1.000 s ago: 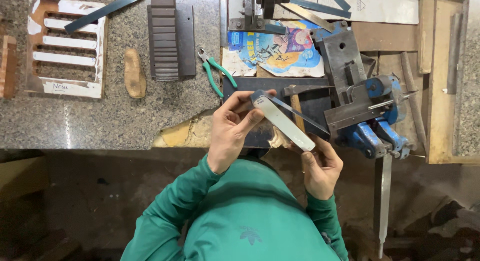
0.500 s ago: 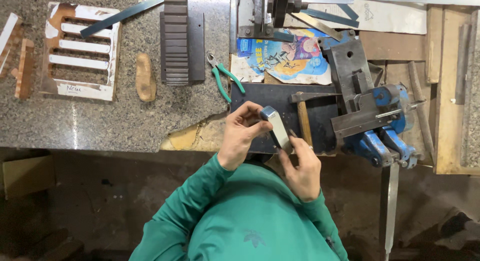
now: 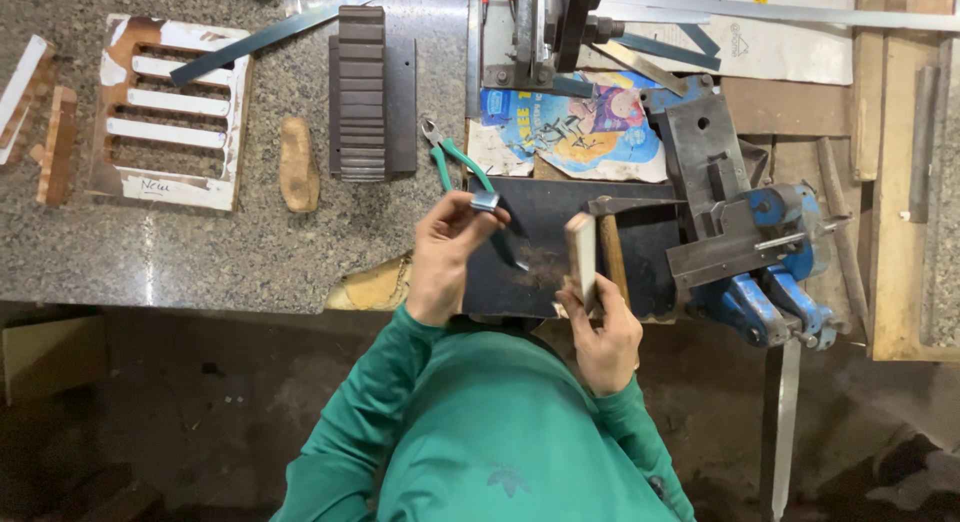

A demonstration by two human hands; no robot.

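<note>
— So, starting at the left, anything holding something?

— No real container. A white slotted frame (image 3: 165, 112) lies flat on the speckled granite bench (image 3: 230, 252), its slots open to the stone. Beside it sits a small tan oval block (image 3: 298, 164), then a dark ribbed bar (image 3: 361, 92) on a grey plate.

— And the hands?

— Left hand (image 3: 448, 257) is raised over the edge of a black mat (image 3: 545, 242). Its thumb and fingertips (image 3: 490, 217) pinch a small grey metal piece (image 3: 485, 202), which pokes out just above the fingertips. Green-handled pliers (image 3: 455, 162) lie just beyond it; touching or not, I cannot tell.

— The right one?

— Right hand (image 3: 603, 332) grips a pale flat block (image 3: 581, 257), stood on edge over the mat, thumb along its near side and fingers curled behind. Dark filings dust the mat between the two hands.

— Further right?

— A wooden-handled hammer (image 3: 612, 247) lies just beside the block. Then a blue steel vise (image 3: 750, 252), worn and heavy, with a colourful printed sheet (image 3: 580, 122) behind the mat and wooden boards (image 3: 900, 182) at the far edge.
</note>
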